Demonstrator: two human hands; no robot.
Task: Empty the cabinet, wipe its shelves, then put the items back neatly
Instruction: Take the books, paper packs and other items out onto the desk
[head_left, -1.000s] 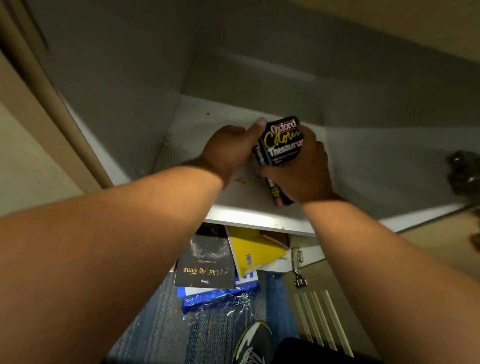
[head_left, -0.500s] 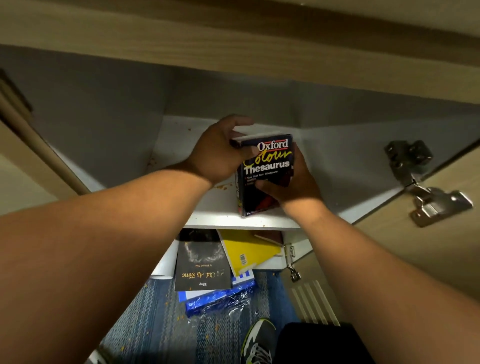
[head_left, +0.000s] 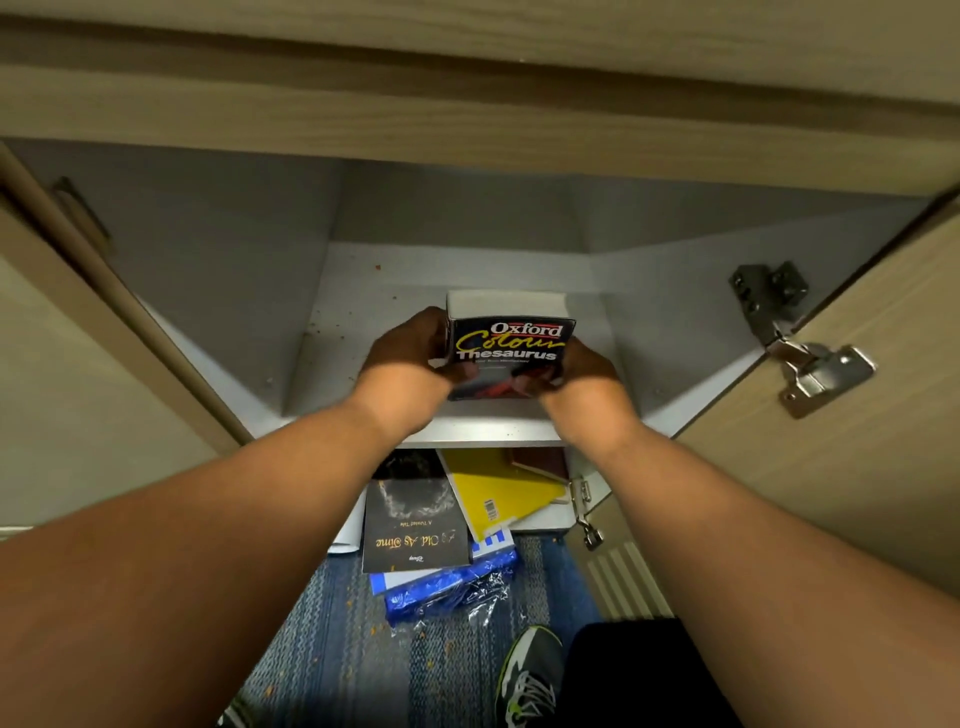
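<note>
Blue carpet (head_left: 332, 639) lies nearest, strewn with crumbs and a heap of books (head_left: 415, 525) and a plastic-wrapped pack, with a shoe (head_left: 530, 675) beside them. Above, both hands clasp the thesaurus (head_left: 511, 345) standing upright near the shelf (head_left: 363, 291) front: left hand (head_left: 410, 353) wrapped on its left edge, right hand (head_left: 576, 371) closed on the lower right corner. It looks thick, stiff and fairly heavy for its size, with a glossy cover that may slip; gripping both side edges low down seems safest. Specks dot the shelf further in. A hinge (head_left: 800, 338) sits on the door to the right.
</note>
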